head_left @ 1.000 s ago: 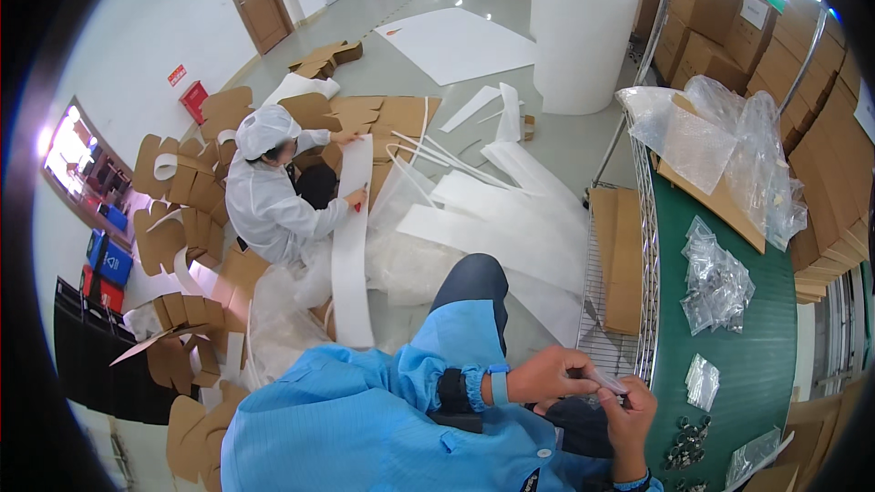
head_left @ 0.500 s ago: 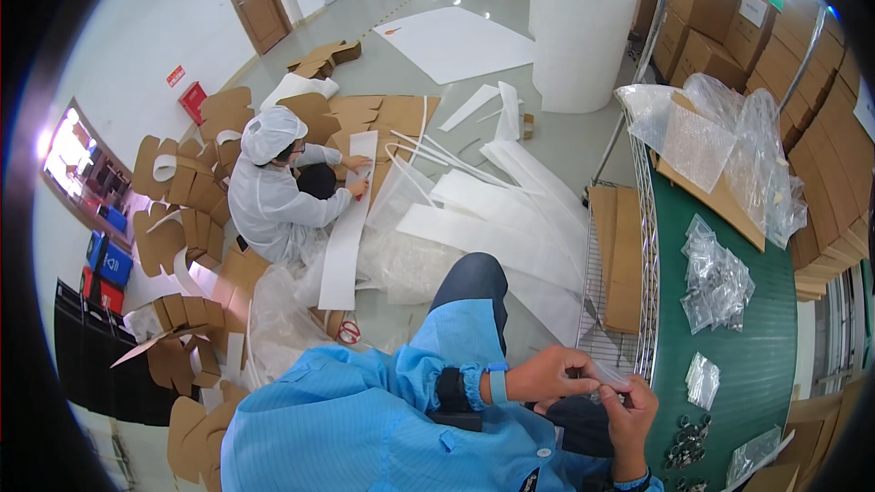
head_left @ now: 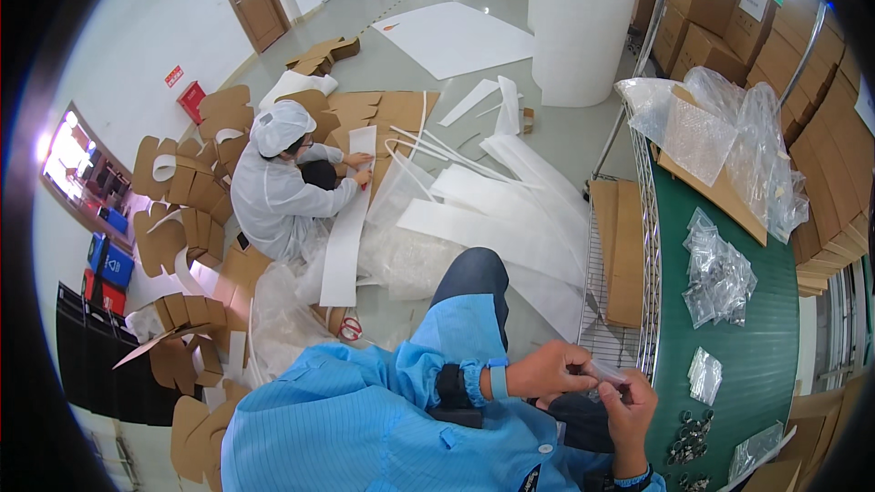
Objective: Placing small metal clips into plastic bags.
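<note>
Two hands are pinching one small clear plastic bag (head_left: 606, 372) just beside the green counter (head_left: 766, 328): my left hand (head_left: 551, 371) and my right hand (head_left: 629, 410) are both closing their fingers on it. Small metal parts (head_left: 690, 437) and more clear bags (head_left: 720, 278) are lying on the counter. Farther left, a person in white (head_left: 273, 191) is sitting on the floor, handling a white strip (head_left: 344, 237).

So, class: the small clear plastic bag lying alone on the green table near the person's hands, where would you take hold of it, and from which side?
Probably pinch the small clear bag at its upper edge, coming from above. It lies flat on the green table, apart from the pile of bags, so its edges are free. Both the left hand and right hand are occupied with another small bag.
</note>
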Motion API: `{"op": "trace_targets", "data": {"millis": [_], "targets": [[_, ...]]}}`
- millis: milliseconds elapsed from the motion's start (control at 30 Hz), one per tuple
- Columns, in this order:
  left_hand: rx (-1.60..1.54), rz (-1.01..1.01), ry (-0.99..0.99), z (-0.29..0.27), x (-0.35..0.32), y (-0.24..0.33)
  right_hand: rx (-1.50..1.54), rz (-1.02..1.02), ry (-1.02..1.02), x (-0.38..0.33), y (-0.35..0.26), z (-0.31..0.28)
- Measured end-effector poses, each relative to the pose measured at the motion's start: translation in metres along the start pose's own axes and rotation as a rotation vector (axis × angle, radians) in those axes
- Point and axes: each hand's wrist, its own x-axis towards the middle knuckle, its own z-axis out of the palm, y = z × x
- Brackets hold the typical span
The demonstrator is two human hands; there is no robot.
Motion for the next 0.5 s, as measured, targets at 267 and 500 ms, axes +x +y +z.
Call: {"op": "trace_targets", "data": {"millis": [267,500], "targets": [[-0.052,0.017,0.039,0.0,0.0,-0.006,0.03,0.017,-0.021,0.0,-0.002,0.0],[-0.127,-0.003,0.026,0.001,-0.003,0.003,0.052,-0.021,-0.012,0.0,-0.003,0.001]]}}
